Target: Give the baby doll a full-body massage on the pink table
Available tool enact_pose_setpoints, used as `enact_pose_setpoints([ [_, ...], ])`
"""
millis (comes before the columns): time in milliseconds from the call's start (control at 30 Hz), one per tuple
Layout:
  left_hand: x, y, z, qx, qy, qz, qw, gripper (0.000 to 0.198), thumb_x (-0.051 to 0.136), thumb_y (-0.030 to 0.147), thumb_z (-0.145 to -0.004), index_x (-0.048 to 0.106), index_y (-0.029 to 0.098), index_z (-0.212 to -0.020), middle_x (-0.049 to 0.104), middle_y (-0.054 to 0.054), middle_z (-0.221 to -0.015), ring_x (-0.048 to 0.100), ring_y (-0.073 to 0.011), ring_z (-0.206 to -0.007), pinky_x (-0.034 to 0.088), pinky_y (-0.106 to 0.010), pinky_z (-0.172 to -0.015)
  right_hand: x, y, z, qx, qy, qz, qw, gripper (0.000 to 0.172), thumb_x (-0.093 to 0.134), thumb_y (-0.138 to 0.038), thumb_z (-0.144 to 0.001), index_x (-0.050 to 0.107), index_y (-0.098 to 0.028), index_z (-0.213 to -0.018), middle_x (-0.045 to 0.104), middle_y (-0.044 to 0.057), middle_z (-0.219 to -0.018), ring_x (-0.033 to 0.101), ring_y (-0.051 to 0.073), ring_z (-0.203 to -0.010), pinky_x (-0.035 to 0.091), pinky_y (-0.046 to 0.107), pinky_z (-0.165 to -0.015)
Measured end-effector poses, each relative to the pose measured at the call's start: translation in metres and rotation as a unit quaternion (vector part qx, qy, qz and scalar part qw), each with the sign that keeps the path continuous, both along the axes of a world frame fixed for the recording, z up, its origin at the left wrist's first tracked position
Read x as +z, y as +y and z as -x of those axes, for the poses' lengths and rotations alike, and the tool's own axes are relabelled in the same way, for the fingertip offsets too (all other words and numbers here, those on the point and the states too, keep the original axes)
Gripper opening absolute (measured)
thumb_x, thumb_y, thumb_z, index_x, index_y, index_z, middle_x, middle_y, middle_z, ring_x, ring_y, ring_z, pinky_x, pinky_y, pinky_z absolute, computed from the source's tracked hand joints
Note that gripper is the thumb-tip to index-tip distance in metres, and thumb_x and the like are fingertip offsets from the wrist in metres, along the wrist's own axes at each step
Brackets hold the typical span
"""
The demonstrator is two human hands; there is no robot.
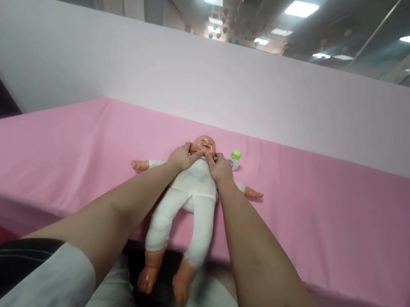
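Pink, softly creased cloth (315, 209) spreads out in front of us, and on it lies a baby doll (198, 179), face up, with a white fabric body and glossy orange-brown plastic head, hands and feet. It lies between our 2 hands, its head (205, 144) pointing away from us and its legs (201, 229) towards us. Our bare left hand (183, 157) is wrapped on the doll at 1 side of its neck and shoulder, and our bare right hand (221, 168) is wrapped on it at the other side. The 2 thumbs lean inward and nearly meet just below the chin; the other fingers are mostly hidden, so we cannot tell how far behind the doll they reach. The head sits just beyond our thumbs, and the torso runs back between our forearms (121, 208). The doll's arms stretch out sideways past our wrists, 1 small plastic hand to the left and 1 to the right. Its 2 legs come over the near edge of the cloth, the plastic feet (150, 272) above our lap (216, 305). Just beside our right hand, on its outer side, stands a small whitish bottle (234, 163) with a bright green lid. Beyond the cloth rises a plain white partition (237, 87), with lit ceiling panels (301, 8) showing over its top
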State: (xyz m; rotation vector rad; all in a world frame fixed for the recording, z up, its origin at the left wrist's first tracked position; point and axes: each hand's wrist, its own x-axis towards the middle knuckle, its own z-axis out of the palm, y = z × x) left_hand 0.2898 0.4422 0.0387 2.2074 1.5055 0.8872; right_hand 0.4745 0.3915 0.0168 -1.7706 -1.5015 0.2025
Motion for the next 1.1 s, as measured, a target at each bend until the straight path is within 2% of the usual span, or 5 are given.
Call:
enact_pose_setpoints([
  [133, -0.0004, 0.0018, -0.0017, 0.021, 0.010, 0.001, 1.000, 0.073, 0.047, 0.084, -0.084, 0.061, 0.018, -0.113, 0.070, -0.016, -0.111, 0.067, -0.0340, -0.101, 0.048, -0.036, -0.079, -0.0007, 0.0036, -0.0019, -0.012, 0.017, 0.003, 1.000, 0.067, 0.038, -0.079, -0.092, 0.065, -0.021, -0.112, 0.073, 0.014, -0.108, 0.066, 0.029, -0.105, 0.047, 0.039, -0.094],
  [367, 0.0010, -0.0021, -0.0033, 0.022, -0.010, 0.028, 0.999, 0.073, 0.048, 0.083, -0.083, 0.061, 0.018, -0.114, 0.071, -0.014, -0.109, 0.067, -0.0319, -0.097, 0.046, -0.035, -0.079, -0.0022, 0.0051, -0.0020, -0.024, 0.037, 0.009, 0.999, 0.069, 0.038, -0.081, -0.090, 0.067, -0.021, -0.109, 0.073, 0.013, -0.105, 0.066, 0.028, -0.102, 0.047, 0.038, -0.090],
  [700, -0.0021, -0.0031, -0.0034, 0.032, 0.000, 0.019, 0.999, 0.076, 0.044, 0.088, -0.082, 0.060, 0.020, -0.111, 0.072, -0.012, -0.105, 0.067, -0.0319, -0.096, 0.044, -0.034, -0.072, -0.0014, 0.0059, 0.0001, -0.029, 0.049, 0.020, 0.998, 0.071, 0.038, -0.082, -0.089, 0.067, -0.021, -0.111, 0.073, 0.014, -0.108, 0.065, 0.029, -0.105, 0.047, 0.040, -0.093],
  [1100, -0.0026, 0.0012, -0.0044, 0.037, 0.025, 0.042, 0.998, 0.077, 0.041, 0.087, -0.084, 0.057, 0.021, -0.120, 0.071, -0.014, -0.114, 0.066, -0.0338, -0.104, 0.045, -0.036, -0.081, -0.0007, 0.0074, 0.0001, -0.030, 0.044, 0.018, 0.998, 0.067, 0.037, -0.081, -0.089, 0.065, -0.023, -0.107, 0.073, 0.012, -0.107, 0.066, 0.030, -0.103, 0.049, 0.042, -0.091],
])
